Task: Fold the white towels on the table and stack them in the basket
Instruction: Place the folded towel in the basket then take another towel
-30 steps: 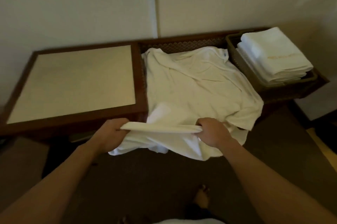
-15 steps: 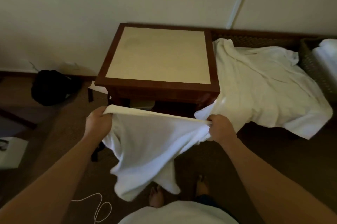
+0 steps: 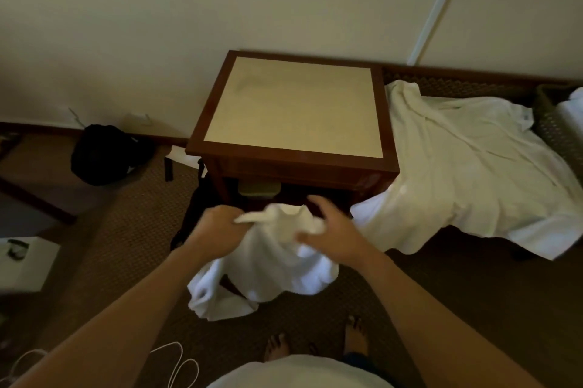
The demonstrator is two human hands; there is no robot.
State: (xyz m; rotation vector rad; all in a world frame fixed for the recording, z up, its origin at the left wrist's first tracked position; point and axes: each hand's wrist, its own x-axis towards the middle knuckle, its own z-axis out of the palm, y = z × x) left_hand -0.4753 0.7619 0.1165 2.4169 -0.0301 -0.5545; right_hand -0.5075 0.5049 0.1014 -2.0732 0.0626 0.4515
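I see a plain cream wall (image 3: 157, 24) across the top, with a woven brown carpet (image 3: 126, 245) below it. Against the wall stands the square wooden surface (image 3: 293, 110), dark reddish frame around a smooth pale inset. To its right runs a lower bench (image 3: 467, 78) with a lattice-textured back, and a big rumpled white towel (image 3: 473, 173) is spread over it, its front edge drooping toward the floor. At the far right edge sits the dark woven basket (image 3: 555, 129), with a sliver of folded white cloth inside. A soft black bag (image 3: 107, 154) slumps on the floor by the wall at left, and a thin white cord (image 3: 179, 365) loops on the carpet near my bare feet.

In front of the surface, my hands are close together on a smaller white towel (image 3: 284, 261), which hangs bunched and soft below them. My left hand (image 3: 217, 230) is clenched around a gathered corner. My right hand (image 3: 331, 239) pinches the cloth with its thumb, its fingers spread loosely above.
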